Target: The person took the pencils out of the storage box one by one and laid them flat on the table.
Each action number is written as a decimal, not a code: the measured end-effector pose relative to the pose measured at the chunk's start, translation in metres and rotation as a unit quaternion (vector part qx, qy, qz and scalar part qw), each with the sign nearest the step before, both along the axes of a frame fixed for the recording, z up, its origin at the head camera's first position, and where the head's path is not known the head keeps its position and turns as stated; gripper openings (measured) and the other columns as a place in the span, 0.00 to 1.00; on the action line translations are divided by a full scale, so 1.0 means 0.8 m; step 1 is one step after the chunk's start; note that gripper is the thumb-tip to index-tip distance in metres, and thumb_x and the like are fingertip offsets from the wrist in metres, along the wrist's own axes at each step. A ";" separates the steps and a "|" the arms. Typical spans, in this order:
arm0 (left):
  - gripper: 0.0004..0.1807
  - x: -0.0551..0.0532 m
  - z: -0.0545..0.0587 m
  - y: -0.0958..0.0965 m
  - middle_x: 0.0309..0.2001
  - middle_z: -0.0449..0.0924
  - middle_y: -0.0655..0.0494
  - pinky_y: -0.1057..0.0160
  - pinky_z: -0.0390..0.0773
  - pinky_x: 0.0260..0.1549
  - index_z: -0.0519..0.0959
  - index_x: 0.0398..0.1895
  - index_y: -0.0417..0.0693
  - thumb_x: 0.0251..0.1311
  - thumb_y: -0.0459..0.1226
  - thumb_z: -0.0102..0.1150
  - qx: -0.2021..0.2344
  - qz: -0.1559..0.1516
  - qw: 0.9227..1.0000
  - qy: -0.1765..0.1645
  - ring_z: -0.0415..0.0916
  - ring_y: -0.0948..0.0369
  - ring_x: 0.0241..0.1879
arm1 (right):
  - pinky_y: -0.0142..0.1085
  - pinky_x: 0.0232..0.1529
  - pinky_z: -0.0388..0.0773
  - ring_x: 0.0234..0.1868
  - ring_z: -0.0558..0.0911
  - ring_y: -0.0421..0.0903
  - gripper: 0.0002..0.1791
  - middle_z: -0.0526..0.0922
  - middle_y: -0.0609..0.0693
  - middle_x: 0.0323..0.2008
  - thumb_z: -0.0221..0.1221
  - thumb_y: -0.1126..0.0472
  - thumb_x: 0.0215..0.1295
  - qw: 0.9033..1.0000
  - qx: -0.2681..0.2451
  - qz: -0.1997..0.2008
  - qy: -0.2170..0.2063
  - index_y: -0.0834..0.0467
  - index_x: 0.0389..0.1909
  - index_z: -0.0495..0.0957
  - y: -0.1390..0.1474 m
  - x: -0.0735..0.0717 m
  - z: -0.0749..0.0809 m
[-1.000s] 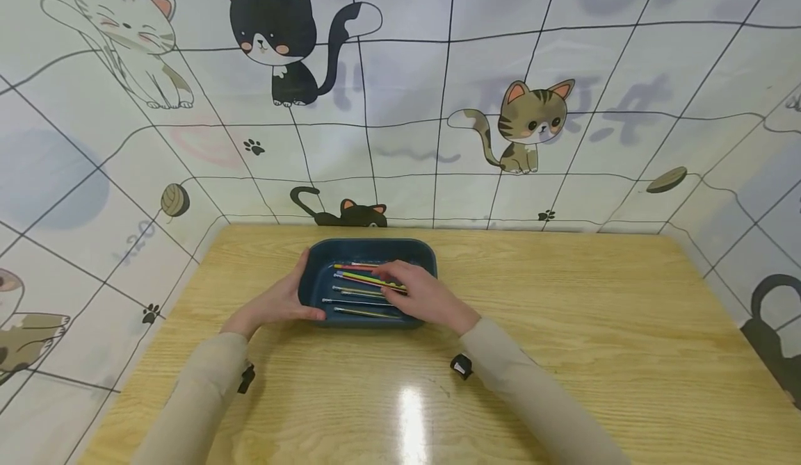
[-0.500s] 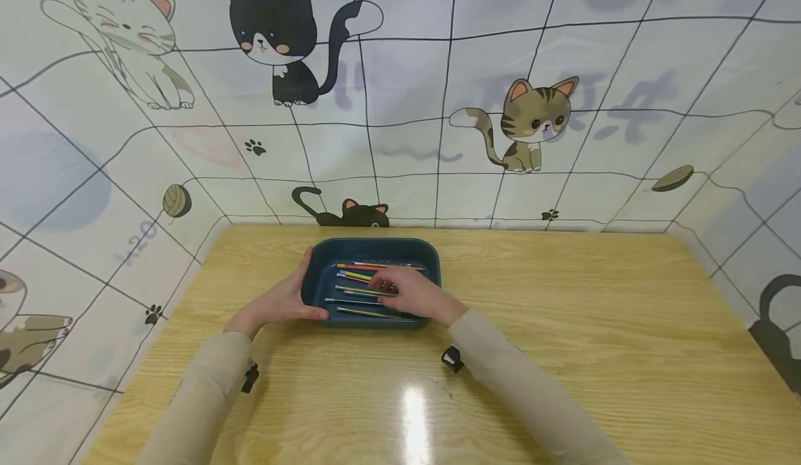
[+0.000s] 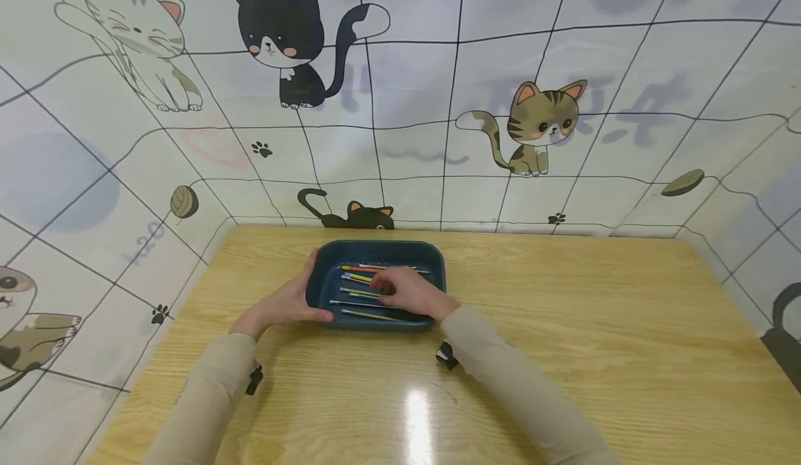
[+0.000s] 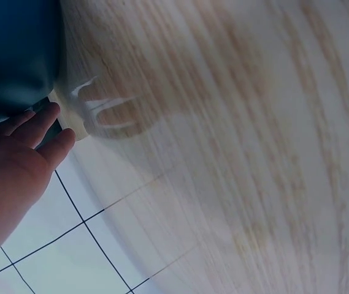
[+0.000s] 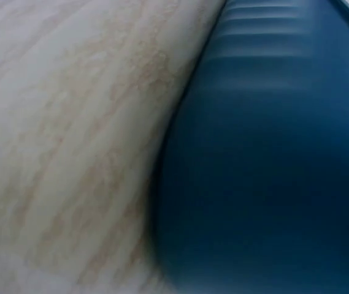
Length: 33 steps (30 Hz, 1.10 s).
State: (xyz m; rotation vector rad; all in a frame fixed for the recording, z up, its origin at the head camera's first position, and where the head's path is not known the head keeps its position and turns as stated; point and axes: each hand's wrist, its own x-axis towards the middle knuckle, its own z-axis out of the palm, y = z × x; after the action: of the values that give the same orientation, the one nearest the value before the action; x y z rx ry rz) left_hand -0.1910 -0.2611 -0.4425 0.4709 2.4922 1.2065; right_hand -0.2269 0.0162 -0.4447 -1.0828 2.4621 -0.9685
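Note:
A dark blue tray (image 3: 382, 325) stands on the table in the head view, with several thin pencils (image 3: 363, 314) lying crosswise in it. My left hand (image 3: 289, 305) holds the tray's left end, thumb along the front corner and fingers by the side wall. In the left wrist view, fingers of that hand (image 4: 24, 144) stretch beside the tray's underside. My right hand (image 3: 413, 291) reaches over the right wall, fingers bent above the pencils near a yellow-green pencil (image 3: 359, 279). Its fingertips partly cover the pencils, so a pinch cannot be made out. Only the tray's outer wall (image 5: 260, 165) and tabletop show in the right wrist view.
The pale wooden table (image 3: 563, 326) extends right of and in front of the tray. Behind it rises a wall covering (image 3: 425, 145) printed with cats and grid lines. Dark wrist devices (image 3: 447, 356) sit under the sleeves.
My right hand has shifted a little left and toward me across the pencils, its fingers bending more. The left hand keeps its place on the tray. The whole view has drifted slightly.

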 end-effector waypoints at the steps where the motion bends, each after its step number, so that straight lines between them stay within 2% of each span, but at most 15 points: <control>1: 0.75 0.000 0.000 0.001 0.74 0.32 0.33 0.39 0.46 0.65 0.24 0.75 0.46 0.43 0.50 0.77 0.002 -0.001 1.000 -0.001 0.41 0.39 0.71 | 0.37 0.46 0.76 0.43 0.80 0.46 0.13 0.83 0.53 0.43 0.61 0.70 0.62 1.000 0.007 0.000 0.006 0.63 0.48 0.80 -0.001 0.000 -0.001; 6: 0.74 0.001 -0.001 0.002 0.75 0.31 0.34 0.38 0.47 0.65 0.24 0.75 0.47 0.43 0.48 0.78 0.007 0.001 1.000 -0.003 0.41 0.39 0.71 | 0.39 0.45 0.77 0.43 0.81 0.46 0.12 0.83 0.52 0.43 0.61 0.70 0.63 0.999 0.025 0.004 0.020 0.63 0.47 0.81 -0.004 0.000 -0.007; 15: 0.74 -0.001 -0.003 0.000 0.74 0.32 0.34 0.38 0.46 0.65 0.24 0.75 0.48 0.43 0.51 0.77 0.002 0.002 1.000 0.001 0.41 0.39 0.71 | 0.36 0.43 0.77 0.41 0.81 0.46 0.12 0.83 0.53 0.42 0.62 0.71 0.61 0.999 0.031 0.019 0.012 0.63 0.46 0.81 -0.007 -0.003 -0.009; 22: 0.74 -0.001 -0.004 -0.001 0.75 0.30 0.35 0.39 0.46 0.65 0.23 0.75 0.48 0.43 0.50 0.77 0.003 0.001 1.000 0.004 0.40 0.39 0.71 | 0.35 0.42 0.77 0.39 0.80 0.45 0.13 0.83 0.52 0.40 0.62 0.72 0.61 0.999 0.045 0.014 0.019 0.63 0.47 0.80 -0.010 -0.006 -0.012; 33: 0.75 -0.001 -0.008 -0.002 0.75 0.29 0.36 0.39 0.45 0.66 0.22 0.75 0.50 0.43 0.53 0.76 0.000 0.007 1.000 -0.005 0.38 0.40 0.72 | 0.36 0.40 0.75 0.35 0.76 0.43 0.15 0.80 0.49 0.35 0.64 0.72 0.59 0.998 0.058 0.010 0.021 0.61 0.47 0.80 -0.011 -0.007 -0.015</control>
State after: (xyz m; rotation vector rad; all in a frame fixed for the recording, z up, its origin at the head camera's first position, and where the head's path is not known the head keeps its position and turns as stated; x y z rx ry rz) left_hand -0.1922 -0.2625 -0.4486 0.4459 2.4910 1.2101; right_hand -0.2326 0.0074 -0.4567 -1.0978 2.5015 -0.7928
